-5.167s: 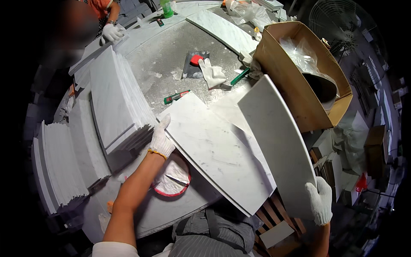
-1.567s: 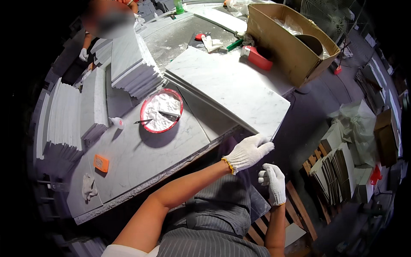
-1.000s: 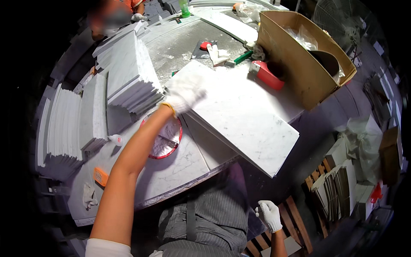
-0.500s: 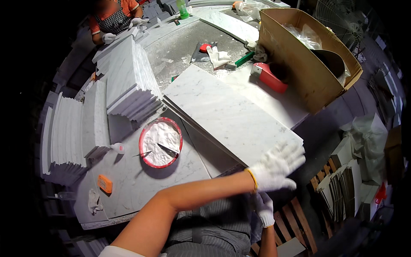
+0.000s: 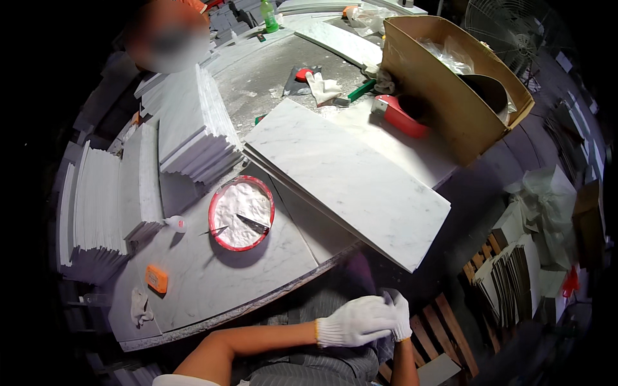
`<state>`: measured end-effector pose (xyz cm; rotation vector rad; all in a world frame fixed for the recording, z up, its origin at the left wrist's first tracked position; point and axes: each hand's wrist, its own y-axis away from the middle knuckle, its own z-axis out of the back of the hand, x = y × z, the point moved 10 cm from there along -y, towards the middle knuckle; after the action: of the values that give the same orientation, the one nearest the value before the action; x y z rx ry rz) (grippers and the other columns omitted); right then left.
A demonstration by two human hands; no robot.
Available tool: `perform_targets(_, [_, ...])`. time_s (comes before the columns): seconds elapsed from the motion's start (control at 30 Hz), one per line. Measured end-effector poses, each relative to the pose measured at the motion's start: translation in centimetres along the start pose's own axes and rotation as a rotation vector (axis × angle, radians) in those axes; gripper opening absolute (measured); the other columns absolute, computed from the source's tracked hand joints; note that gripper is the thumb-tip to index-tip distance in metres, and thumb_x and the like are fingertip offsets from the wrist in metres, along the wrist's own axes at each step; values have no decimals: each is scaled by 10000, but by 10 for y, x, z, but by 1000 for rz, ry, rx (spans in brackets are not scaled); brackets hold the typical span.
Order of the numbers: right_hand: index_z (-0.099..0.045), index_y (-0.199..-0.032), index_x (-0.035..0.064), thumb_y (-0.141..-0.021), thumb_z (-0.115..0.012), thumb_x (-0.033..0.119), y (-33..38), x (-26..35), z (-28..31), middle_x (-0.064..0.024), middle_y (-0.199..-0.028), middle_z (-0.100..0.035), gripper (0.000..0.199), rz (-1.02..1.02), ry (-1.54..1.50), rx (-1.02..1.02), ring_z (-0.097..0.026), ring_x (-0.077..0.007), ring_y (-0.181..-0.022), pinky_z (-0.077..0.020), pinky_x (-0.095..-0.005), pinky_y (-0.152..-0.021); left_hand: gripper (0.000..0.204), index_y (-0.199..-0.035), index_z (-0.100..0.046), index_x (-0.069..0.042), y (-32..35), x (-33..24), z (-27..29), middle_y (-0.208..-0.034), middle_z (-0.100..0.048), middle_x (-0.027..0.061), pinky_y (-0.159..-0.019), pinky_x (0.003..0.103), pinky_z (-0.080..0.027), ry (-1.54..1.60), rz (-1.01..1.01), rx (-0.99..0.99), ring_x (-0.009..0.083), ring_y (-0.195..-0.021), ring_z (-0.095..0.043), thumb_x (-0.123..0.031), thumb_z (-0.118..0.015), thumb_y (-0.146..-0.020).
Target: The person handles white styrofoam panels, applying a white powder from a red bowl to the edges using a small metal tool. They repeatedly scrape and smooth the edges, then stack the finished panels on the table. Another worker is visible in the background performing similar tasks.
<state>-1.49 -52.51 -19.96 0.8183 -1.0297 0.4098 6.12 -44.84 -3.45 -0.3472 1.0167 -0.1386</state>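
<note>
Dusty grey stone surface (image 5: 212,289) fills the middle of my view, curved along its near edge. On it lies a long white marble slab with grey veining (image 5: 347,180), set diagonally on top of more slabs, its near corner overhanging the surface edge. Just left of the slab sits a round red-rimmed dish of white powder (image 5: 241,212) with a small blade lying in it. Further left, stacks of white marble tiles (image 5: 187,128) lie flat, and others stand on edge. A small orange block (image 5: 156,278) rests near the left end of the surface. Behind the slab: a red scoop-shaped tool (image 5: 400,116) just beside an open brown cardboard box (image 5: 450,90).

Both hands are below the surface edge, over my lap, well clear of the slab. Left hand (image 5: 351,321) in a white knit glove lies across the right hand (image 5: 399,315), also gloved; the two touch, fingers loosely curled, holding nothing I can make out.
</note>
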Motion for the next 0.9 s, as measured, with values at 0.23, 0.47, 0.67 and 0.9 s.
perform_targets(0.23, [-610,-1121,-68,-966,-554,195,9,14,-33,-116,-821,-678,311,-244,-284,123,-647,-147,-686,-540,-278,-630,207,-667,-663,-99,75,17,45,-643,-601,45,-610,370,-447,-35,320,-102,256,-624,-579,-211,-701,-838])
perform_targets(0.47, [-662,-1127,24,-971,-573,246,8,80,-69,-84,-958,-716,286,121,-206,211,-687,-161,-847,-535,-305,-788,113,-799,-728,-46,113,22,8,-757,-693,94,-646,355,-503,61,354,-64,264,-693,-656,-138,-684,-849])
perform_targets(0.67, [-633,-1142,93,-945,-550,352,17,169,-109,-152,-952,-695,336,444,126,203,-676,-310,-864,-520,-402,-788,134,-924,-710,-43,138,52,17,-779,-691,93,-655,347,-500,38,564,-29,260,-700,-641,-152,-639,-893])
perform_targets(0.9, [-551,-1125,71,-904,-577,299,23,233,-138,-174,-980,-671,318,643,265,209,-656,-364,-885,-511,-444,-770,207,-1069,-689,-38,209,107,87,-804,-688,92,-665,337,-496,-144,847,-264,254,-708,-623,-169,-587,-945])
